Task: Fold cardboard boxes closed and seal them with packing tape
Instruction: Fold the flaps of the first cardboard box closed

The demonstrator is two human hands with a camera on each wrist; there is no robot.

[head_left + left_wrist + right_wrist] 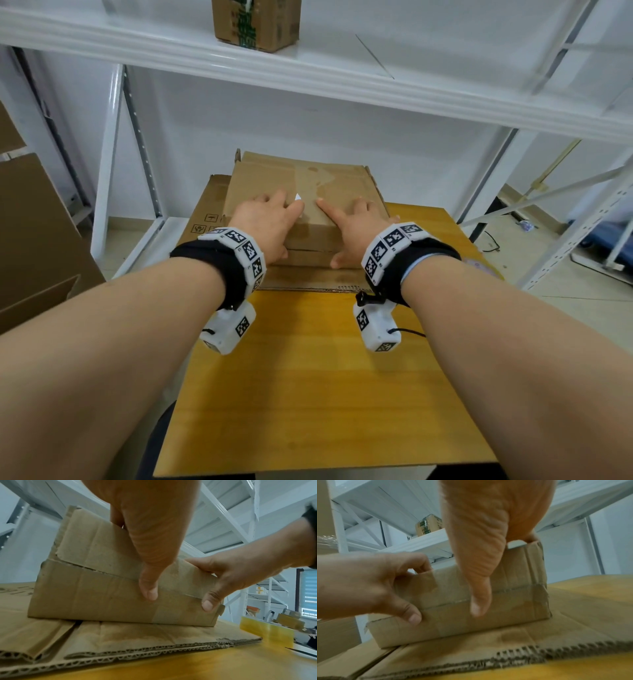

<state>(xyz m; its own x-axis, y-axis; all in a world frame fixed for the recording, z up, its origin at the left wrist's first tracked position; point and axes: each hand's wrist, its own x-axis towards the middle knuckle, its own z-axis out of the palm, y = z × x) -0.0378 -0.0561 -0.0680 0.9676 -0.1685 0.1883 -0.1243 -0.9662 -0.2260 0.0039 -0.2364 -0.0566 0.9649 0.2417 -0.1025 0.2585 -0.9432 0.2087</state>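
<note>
A small worn cardboard box (308, 178) sits on a flattened cardboard sheet (209, 212) at the far end of the yellow wooden table (325, 377). My left hand (281, 226) lies over the box's near top edge, with its thumb (149, 592) pressed on the front face (85, 595). My right hand (346, 233) grips the same edge further right, index finger stretched along the top and thumb (479, 608) down the front (513, 601). A glossy strip of old tape (318, 178) runs across the lid. The top flaps lie down.
White metal shelving (308, 75) surrounds the table's far end; another box (257, 24) stands on the upper shelf. Big cardboard boxes (34, 222) stand at the left. A yellowish translucent object (265, 631) sits on the table to the right of the box.
</note>
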